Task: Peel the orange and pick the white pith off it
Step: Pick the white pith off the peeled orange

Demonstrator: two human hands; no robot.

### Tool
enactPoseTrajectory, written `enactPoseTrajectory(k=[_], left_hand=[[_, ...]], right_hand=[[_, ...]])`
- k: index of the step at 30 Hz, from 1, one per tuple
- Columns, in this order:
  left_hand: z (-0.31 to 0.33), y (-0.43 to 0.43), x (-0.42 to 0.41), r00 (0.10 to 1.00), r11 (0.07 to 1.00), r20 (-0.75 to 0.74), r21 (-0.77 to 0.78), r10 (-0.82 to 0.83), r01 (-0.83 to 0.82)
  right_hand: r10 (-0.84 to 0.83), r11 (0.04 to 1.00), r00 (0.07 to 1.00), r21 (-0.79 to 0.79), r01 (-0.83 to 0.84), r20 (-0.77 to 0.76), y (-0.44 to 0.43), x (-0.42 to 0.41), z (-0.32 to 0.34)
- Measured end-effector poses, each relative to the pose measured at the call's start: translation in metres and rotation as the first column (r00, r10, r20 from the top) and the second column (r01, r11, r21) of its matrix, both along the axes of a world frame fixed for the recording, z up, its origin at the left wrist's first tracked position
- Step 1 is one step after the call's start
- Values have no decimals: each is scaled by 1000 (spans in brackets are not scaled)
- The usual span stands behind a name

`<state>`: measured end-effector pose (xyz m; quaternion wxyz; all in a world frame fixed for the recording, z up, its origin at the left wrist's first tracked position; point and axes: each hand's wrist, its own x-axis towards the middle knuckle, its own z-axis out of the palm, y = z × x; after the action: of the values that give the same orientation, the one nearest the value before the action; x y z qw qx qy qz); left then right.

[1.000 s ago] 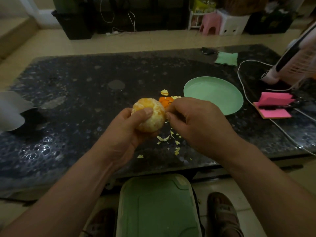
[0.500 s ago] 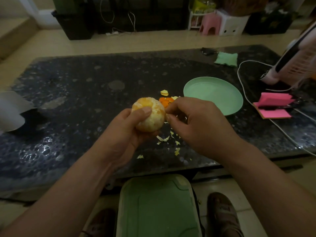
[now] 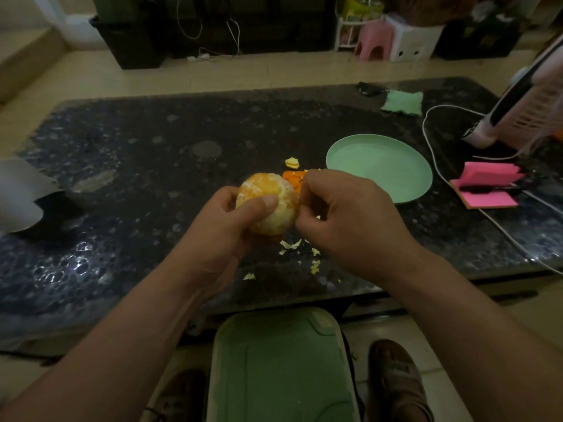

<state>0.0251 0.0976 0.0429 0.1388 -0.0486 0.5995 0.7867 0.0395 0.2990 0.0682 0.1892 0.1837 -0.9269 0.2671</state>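
- Left hand (image 3: 225, 229): clasped around the orange (image 3: 275, 222) from the left and underneath. The thumb (image 3: 268, 204) lies across the front of the fruit, and the fingers are hidden behind it.
- Right hand (image 3: 350, 220): fingers curled, with the forefinger and thumb tips brought together against the orange's right flank, nipping at its surface. What sits between the tips is hidden.
- Orange: held in the air above the near middle of the counter (image 3: 122, 178), between the two hands. It is round and mostly stripped of rind, and its skin is matte with pale pith patches over deeper orange flesh.
- Counter: a dark, glossy, speckled stone-like slab, rectangular, with light reflecting off its near left part.
- Peel pieces (image 3: 292, 177): bright orange and irregular, lying on the counter just beyond the hands. One pale yellow scrap (image 3: 292, 162) lies a little farther back.
- Pith scraps (image 3: 291, 245): small, pale and ragged, scattered on the counter below the hands.
- Plate (image 3: 379, 167): round, shallow, smooth and pale green. It lies flat on the counter to the right of the peel pieces.
- Pink note pad (image 3: 487, 185): rectangular, with its leaves lifted, near the counter's right edge. A white cable (image 3: 432, 161) loops between it and the plate.
- Green cloth (image 3: 402, 102): small, square and soft-textured, at the far right of the counter.
- Grey sheet (image 3: 18, 196): thin and curled, at the counter's left edge.
- Green lid (image 3: 280, 367): a rounded rectangle of smooth plastic, below the counter's near edge.
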Motion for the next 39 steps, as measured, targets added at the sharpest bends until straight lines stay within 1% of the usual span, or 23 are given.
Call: enactPoseTrajectory(k=[4, 7, 12, 15, 17, 19, 23, 26, 29, 35, 37, 39], left_hand=[[4, -2, 1, 999, 986, 21, 163, -41, 37], [7, -4, 2, 997, 968, 29, 243, -76, 66], [9, -8, 1, 991, 943, 14, 309, -132, 121], [8, -8, 2, 991, 940, 17, 318, -134, 122], [7, -8, 2, 991, 945, 16, 304, -133, 122], [7, -7, 1, 992, 954, 10, 274, -128, 121], [3, -5, -2, 996, 975, 9, 205, -86, 82], [0, -4, -4, 999, 988, 17, 145, -48, 45], [-2, -5, -4, 999, 996, 20, 85, -33, 31], [2, -2, 1, 1000, 996, 9, -87, -2, 3], [2, -2, 3, 1000, 995, 8, -95, -10, 11], [2, -1, 4, 1000, 998, 8, -53, -18, 18]], right_hand=[[12, 982, 995, -188, 8, 104, 6, -2, 0], [34, 949, 984, -316, 24, 176, 10, -3, 3], [104, 901, 966, -433, 9, 236, 9, -1, 8], [124, 892, 969, -452, -15, 213, 6, 2, 8], [121, 902, 975, -431, -29, 188, 5, 3, 9], [103, 928, 985, -369, -45, 139, 5, 4, 8], [64, 988, 998, -140, -64, 0, 9, 3, 4], [61, 998, 998, -16, -62, -34, 10, 2, 1], [74, 995, 996, 72, -71, -47, 10, 1, 0], [54, 983, 996, 179, -41, -71, 8, 1, 0], [45, 987, 996, 158, -33, -72, 7, 2, 0], [25, 994, 998, 107, -19, -59, 5, 1, 0]])
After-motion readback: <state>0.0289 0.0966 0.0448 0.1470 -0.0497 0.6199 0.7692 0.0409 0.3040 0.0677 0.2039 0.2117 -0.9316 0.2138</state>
